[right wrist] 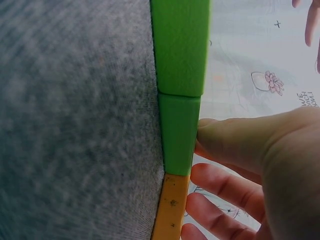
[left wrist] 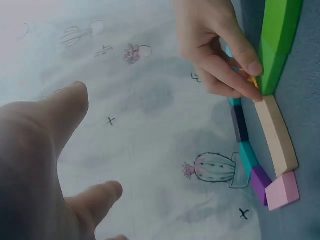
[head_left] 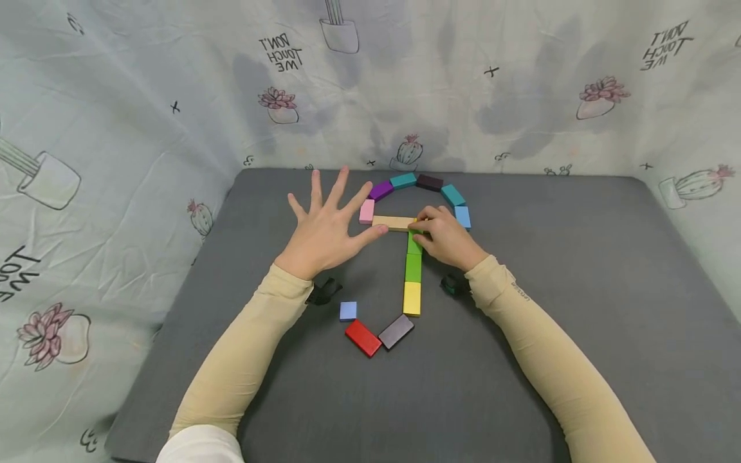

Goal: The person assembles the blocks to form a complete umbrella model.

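Observation:
My left hand hovers over the table with fingers spread wide, holding nothing. Its thumb lies in front of the left part of a plain wooden block. At that block's right end, my right hand pinches an orange-yellow block, mostly hidden by the fingers in the head view. The right thumb is against the side of a green block. Toward me, another green block and a yellow block continue the column.
Above the wooden block, an arch runs through pink, purple, teal, black, teal and blue blocks. Below lie grey, red and light blue blocks. A patterned cloth hangs behind the table.

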`<act>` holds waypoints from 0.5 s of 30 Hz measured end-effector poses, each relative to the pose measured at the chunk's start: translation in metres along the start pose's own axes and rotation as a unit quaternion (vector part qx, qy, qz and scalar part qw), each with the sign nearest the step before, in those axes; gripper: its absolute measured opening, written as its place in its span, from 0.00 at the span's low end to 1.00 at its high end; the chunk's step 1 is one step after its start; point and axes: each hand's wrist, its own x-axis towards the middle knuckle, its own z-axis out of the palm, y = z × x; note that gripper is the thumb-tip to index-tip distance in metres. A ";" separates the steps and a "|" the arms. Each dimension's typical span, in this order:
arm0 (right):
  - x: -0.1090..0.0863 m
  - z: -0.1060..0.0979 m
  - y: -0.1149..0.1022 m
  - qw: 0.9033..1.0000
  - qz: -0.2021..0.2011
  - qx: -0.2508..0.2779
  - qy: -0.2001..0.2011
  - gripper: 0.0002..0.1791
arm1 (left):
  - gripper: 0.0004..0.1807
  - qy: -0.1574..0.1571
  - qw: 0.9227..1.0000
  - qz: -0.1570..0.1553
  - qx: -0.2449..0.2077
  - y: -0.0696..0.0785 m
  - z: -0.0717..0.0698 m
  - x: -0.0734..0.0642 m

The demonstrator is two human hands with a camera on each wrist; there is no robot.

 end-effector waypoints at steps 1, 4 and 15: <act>0.000 0.000 0.000 1.000 0.002 0.000 0.000 0.14 | 0.48 0.000 1.000 -0.003 -0.001 0.001 0.002 0.002; -0.001 0.000 -0.001 1.000 0.007 -0.003 -0.001 0.14 | 0.49 0.001 1.000 -0.009 -0.006 0.003 0.006 0.006; -0.004 0.004 -0.006 1.000 0.003 -0.003 -0.001 0.14 | 0.52 -0.013 1.000 -0.027 -0.008 0.002 0.016 0.005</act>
